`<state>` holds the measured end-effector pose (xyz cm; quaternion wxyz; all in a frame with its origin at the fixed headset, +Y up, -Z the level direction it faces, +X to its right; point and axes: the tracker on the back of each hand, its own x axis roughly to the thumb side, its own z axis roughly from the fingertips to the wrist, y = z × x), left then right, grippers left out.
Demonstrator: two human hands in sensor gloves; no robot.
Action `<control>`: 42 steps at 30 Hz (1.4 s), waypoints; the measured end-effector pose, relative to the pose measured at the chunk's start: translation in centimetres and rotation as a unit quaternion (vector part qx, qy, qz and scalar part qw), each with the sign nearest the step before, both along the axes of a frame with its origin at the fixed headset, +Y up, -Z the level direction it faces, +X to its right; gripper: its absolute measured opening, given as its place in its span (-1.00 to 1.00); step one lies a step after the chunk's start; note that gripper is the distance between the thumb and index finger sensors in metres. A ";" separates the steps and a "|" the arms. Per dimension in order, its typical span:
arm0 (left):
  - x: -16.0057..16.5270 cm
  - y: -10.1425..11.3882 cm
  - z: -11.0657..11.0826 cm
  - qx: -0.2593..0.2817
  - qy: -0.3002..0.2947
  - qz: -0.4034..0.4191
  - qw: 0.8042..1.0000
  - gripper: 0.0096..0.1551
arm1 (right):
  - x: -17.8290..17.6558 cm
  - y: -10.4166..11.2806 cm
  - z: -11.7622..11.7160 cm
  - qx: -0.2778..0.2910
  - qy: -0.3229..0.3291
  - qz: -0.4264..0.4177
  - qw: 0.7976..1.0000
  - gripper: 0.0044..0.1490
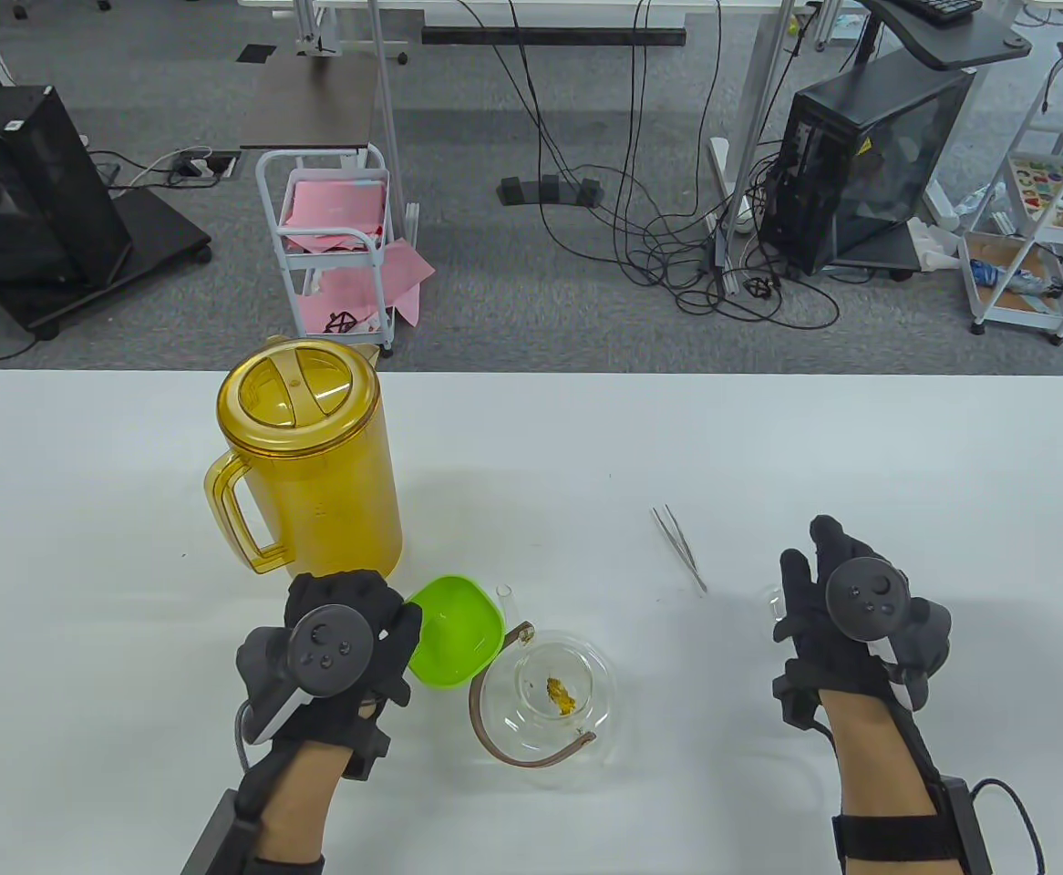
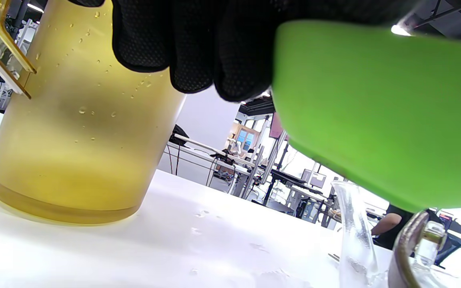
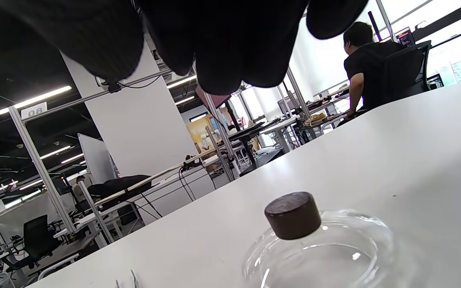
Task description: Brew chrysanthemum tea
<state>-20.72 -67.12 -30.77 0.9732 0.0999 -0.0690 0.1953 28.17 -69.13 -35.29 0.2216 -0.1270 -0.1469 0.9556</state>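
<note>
My left hand grips the left rim of a green bowl; in the left wrist view its fingers curl over the bowl, which is held off the table. Beside the bowl stands a lidless glass teapot with a brown handle and a yellow chrysanthemum inside. My right hand hovers with loose fingers above the glass teapot lid, whose dark knob it does not touch. The lid is mostly hidden under that hand in the table view.
A tall yellow lidded pitcher holding liquid stands just behind my left hand. Metal tweezers lie between the teapot and my right hand. The teapot's spout and handle sit below the bowl.
</note>
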 end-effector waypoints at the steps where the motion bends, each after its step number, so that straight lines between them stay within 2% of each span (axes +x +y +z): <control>1: -0.1 -0.1 -0.1 -0.001 0.001 0.001 1.000 -0.58 | 0.0 -0.1 0.0 -0.001 0.002 -0.002 1.000 -0.22; 15: -1.0 -0.7 -0.6 -0.015 0.019 0.010 1.000 -0.58 | -0.3 -0.6 -0.2 -0.013 0.010 0.004 1.000 -0.23; 20: -1.5 -2.2 -1.4 -0.042 0.042 -0.004 0.998 -0.56 | -0.2 -0.7 -0.3 -0.011 0.009 0.002 1.000 -0.23; 27: -1.7 -5.7 -3.4 -0.125 0.078 -0.057 0.987 -0.56 | -0.5 -0.7 -0.2 -0.012 0.012 0.003 1.000 -0.23; 31: -1.7 -7.1 -4.0 -0.149 0.085 -0.073 0.982 -0.54 | -0.5 -0.7 -0.2 -0.001 0.013 -0.002 1.000 -0.25; 38: -1.8 -7.7 -4.0 -0.162 0.085 -0.073 0.980 -0.44 | -0.3 -0.8 -0.2 -0.003 0.011 -0.007 1.000 -0.25; 42: -1.9 -7.3 -3.8 -0.151 0.082 -0.060 0.983 -0.39 | -0.3 -0.8 -0.1 -0.001 0.012 -0.007 1.000 -0.25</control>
